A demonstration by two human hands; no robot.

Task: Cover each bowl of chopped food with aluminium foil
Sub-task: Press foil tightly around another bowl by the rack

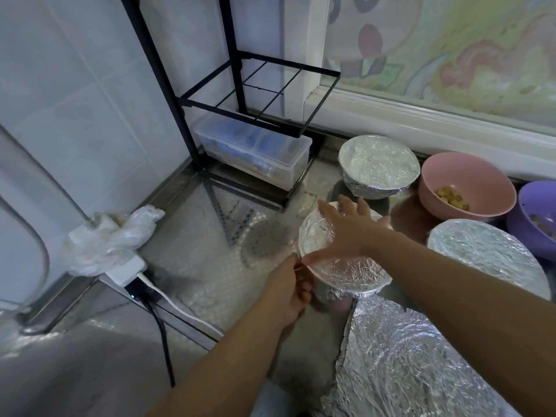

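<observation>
Foil-covered bowl (pixel 346 272) on steel counter (pixel 192 266)

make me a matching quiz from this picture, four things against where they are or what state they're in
1 pink bowl
2 clear box
3 right hand
4 left hand

a under the rack
b flat on the middle bowl
c uncovered, yellow pieces inside
d grips foil at that bowl's rim

Pairs: 1-c, 2-a, 3-b, 4-d

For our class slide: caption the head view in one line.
Right hand presses foil on a bowl, left hand pinches its edge; pink bowl, purple bowl uncovered.
</observation>
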